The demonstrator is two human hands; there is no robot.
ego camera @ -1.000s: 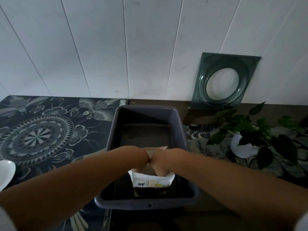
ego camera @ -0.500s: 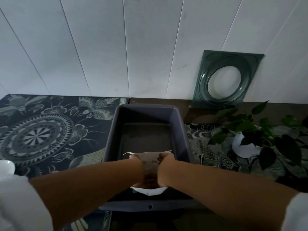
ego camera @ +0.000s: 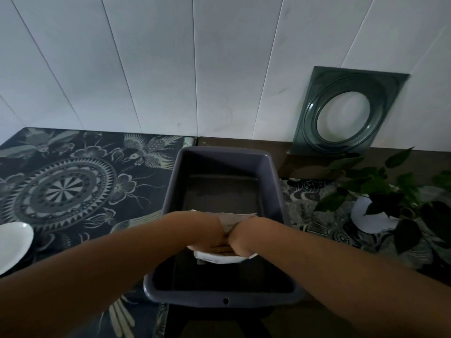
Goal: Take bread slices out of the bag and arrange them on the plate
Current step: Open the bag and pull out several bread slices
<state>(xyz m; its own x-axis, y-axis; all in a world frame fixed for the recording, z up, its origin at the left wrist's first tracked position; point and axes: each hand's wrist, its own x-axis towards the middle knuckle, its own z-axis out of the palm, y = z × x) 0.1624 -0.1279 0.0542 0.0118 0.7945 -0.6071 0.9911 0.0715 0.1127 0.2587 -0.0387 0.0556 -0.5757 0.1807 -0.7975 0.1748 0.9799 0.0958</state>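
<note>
A white bread bag (ego camera: 229, 259) sits inside a grey plastic tub (ego camera: 170, 198) in the middle of the table. My left hand (ego camera: 207, 234) and my right hand (ego camera: 246, 237) meet knuckle to knuckle over the bag, and both grip its top. A flap of the bag's mouth (ego camera: 235, 217) sticks up behind them. No bread slice shows; the hands hide the bag's inside. A white plate (ego camera: 12, 242) lies at the left edge, partly cut off, well away from both hands.
The tub stands between a dark patterned mat (ego camera: 61, 191) on the left and a potted plant (ego camera: 380, 203) in a white pot on the right. A green glass dish (ego camera: 346, 113) leans against the white wall behind.
Both hands stayed together on the bag in the tub. The bag's mouth has been spread wider and its printed front now shows less. The plate shows more at the left edge.
</note>
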